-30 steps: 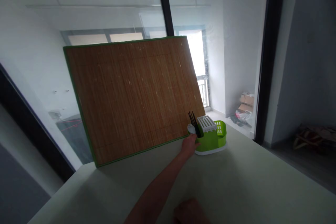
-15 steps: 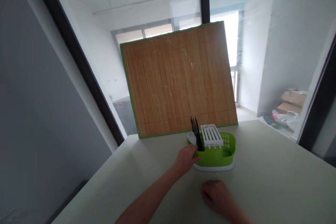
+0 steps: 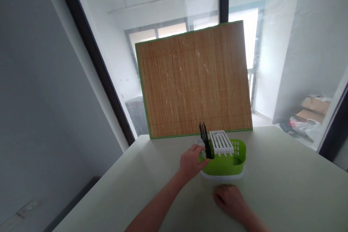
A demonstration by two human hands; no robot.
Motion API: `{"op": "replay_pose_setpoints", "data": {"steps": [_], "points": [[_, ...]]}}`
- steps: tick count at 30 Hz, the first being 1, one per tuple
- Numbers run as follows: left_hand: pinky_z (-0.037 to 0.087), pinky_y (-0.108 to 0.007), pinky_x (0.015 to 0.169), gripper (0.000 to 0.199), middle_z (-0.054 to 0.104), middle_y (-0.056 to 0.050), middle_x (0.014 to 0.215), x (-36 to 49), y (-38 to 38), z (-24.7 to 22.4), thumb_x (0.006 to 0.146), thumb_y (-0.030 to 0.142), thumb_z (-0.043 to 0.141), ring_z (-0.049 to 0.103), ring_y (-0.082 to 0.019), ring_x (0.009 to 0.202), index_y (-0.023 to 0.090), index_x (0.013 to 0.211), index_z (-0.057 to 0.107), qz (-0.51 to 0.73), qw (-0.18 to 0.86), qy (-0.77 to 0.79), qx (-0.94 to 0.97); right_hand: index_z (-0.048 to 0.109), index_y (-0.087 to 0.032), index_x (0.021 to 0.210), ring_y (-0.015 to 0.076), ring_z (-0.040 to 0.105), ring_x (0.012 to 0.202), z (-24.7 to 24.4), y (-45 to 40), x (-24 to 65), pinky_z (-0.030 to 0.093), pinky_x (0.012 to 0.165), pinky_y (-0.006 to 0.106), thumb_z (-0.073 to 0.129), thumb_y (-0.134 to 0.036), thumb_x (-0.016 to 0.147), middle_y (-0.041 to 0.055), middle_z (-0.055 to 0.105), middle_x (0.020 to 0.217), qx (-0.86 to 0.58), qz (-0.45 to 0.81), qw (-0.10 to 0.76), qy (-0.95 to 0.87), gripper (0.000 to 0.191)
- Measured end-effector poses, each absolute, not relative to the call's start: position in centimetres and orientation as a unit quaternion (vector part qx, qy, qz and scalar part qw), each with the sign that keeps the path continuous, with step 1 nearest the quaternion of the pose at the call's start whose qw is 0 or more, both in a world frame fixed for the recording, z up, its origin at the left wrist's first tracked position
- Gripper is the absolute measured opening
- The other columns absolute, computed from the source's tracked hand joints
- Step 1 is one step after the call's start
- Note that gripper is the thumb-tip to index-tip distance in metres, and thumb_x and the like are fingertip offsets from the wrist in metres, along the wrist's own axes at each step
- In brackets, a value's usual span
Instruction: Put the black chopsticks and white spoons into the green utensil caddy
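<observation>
A green plastic utensil caddy (image 3: 223, 168) with a white base stands on the table. Several black chopsticks (image 3: 205, 139) rise from its left end, leaning slightly left. Behind my left hand (image 3: 192, 160), white spoons (image 3: 199, 140) show only in part at that same end. The left thumb and fingers are apart at the caddy's left side, close to the chopsticks, and I see nothing held between them. A white slatted rack (image 3: 221, 141) with small hooks sits across the caddy's top. My right hand (image 3: 228, 197) rests curled on the table in front of the caddy, with nothing visible in it.
The pale table (image 3: 280, 177) runs up to a glass partition. Against the glass leans a bamboo mat (image 3: 194, 83) with green edging, just behind the caddy. Dark frame posts (image 3: 92, 61) divide the glass. Cardboard boxes (image 3: 315, 107) lie beyond it at right.
My left hand has risen slightly, from the spoons toward the chopsticks, and its thumb and fingers have spread. The right hand stays curled on the table. The view has shifted a little.
</observation>
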State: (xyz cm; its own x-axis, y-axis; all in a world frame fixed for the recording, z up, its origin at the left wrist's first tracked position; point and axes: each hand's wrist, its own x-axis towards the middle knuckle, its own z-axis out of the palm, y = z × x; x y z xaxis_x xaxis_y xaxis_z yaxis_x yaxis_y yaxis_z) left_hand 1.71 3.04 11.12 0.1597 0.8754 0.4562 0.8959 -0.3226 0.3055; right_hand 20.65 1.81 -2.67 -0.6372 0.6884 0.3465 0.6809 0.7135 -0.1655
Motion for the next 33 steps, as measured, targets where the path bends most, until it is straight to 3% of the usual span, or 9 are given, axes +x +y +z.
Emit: {"op": "replay_pose_setpoints", "data": {"steps": [3, 7, 13, 18, 23, 27, 33], "points": [[0.041, -0.027, 0.079, 0.048, 0.058, -0.004, 0.111, 0.6, 5.1, 11.7, 0.078, 0.051, 0.055, 0.055, -0.017, 0.092, 0.024, 0.117, 0.050, -0.376, 0.025, -0.635, -0.674, 0.054, -0.020, 0.070, 0.0133, 0.058, 0.064, -2.7, 1.8, 20.7, 0.025, 0.058, 0.027, 0.043, -0.022, 0.086, -0.0005, 0.064, 0.069, -0.377, 0.012, 0.195, -0.905, 0.020], [0.042, -0.028, 0.079, 0.068, 0.059, -0.008, 0.113, 0.3, 8.9, 10.7, 0.069, 0.059, 0.061, 0.055, -0.021, 0.097, 0.018, 0.122, 0.048, -0.374, -0.055, -0.675, -0.633, 0.054, -0.020, 0.070, 0.0133, 0.058, 0.064, -2.7, 1.9, 20.8, 0.025, 0.057, 0.027, 0.042, -0.022, 0.086, -0.0005, 0.064, 0.069, -0.377, 0.015, 0.194, -0.906, 0.020], [0.043, -0.026, 0.069, 0.039, 0.067, -0.006, 0.090, 1.2, 10.4, 9.5, 0.078, 0.051, 0.053, 0.060, -0.018, 0.082, 0.018, 0.094, 0.063, -0.286, -0.098, -0.671, -0.677, 0.055, -0.020, 0.070, 0.0130, 0.058, 0.064, -2.7, 1.9, 20.7, 0.024, 0.057, 0.027, 0.043, -0.021, 0.086, -0.0005, 0.065, 0.069, -0.387, 0.012, 0.195, -0.901, 0.020], [0.038, -0.032, 0.084, 0.030, 0.063, -0.006, 0.106, 1.4, 9.2, 10.2, 0.083, 0.042, 0.050, 0.053, -0.022, 0.101, 0.020, 0.099, 0.063, -0.292, -0.031, -0.669, -0.683, 0.054, -0.020, 0.068, 0.0122, 0.057, 0.062, -2.6, 2.0, 20.7, 0.023, 0.056, 0.028, 0.044, -0.021, 0.085, -0.0009, 0.064, 0.068, -0.388, 0.015, 0.195, -0.901, 0.020], [0.034, -0.038, 0.089, 0.028, 0.064, -0.003, 0.102, 2.3, 8.2, 10.4, 0.087, 0.043, 0.044, 0.051, -0.023, 0.101, 0.024, 0.097, 0.062, -0.292, 0.061, -0.656, -0.693, 0.054, -0.020, 0.068, 0.0119, 0.057, 0.063, -2.8, 2.1, 20.7, 0.022, 0.057, 0.028, 0.043, -0.021, 0.085, -0.0013, 0.064, 0.068, -0.383, 0.020, 0.195, -0.903, 0.020], [0.027, -0.040, 0.095, 0.028, 0.066, -0.002, 0.093, 3.1, 7.7, 10.4, 0.091, 0.038, 0.036, 0.054, -0.020, 0.094, 0.023, 0.098, 0.059, -0.313, 0.075, -0.641, -0.696, 0.053, -0.020, 0.068, 0.0120, 0.057, 0.063, -2.8, 2.0, 20.8, 0.021, 0.056, 0.028, 0.044, -0.021, 0.085, -0.0014, 0.064, 0.068, -0.384, 0.020, 0.195, -0.902, 0.019], [0.040, -0.027, 0.075, 0.033, 0.065, -0.006, 0.092, 3.3, 8.3, 11.6, 0.094, 0.038, 0.029, 0.058, -0.016, 0.082, 0.018, 0.100, 0.055, -0.403, 0.019, -0.621, -0.673, 0.053, -0.020, 0.068, 0.0123, 0.058, 0.062, -2.7, 2.0, 20.8, 0.021, 0.056, 0.028, 0.043, -0.022, 0.086, -0.0016, 0.065, 0.068, -0.387, 0.016, 0.195, -0.901, 0.020]]}}
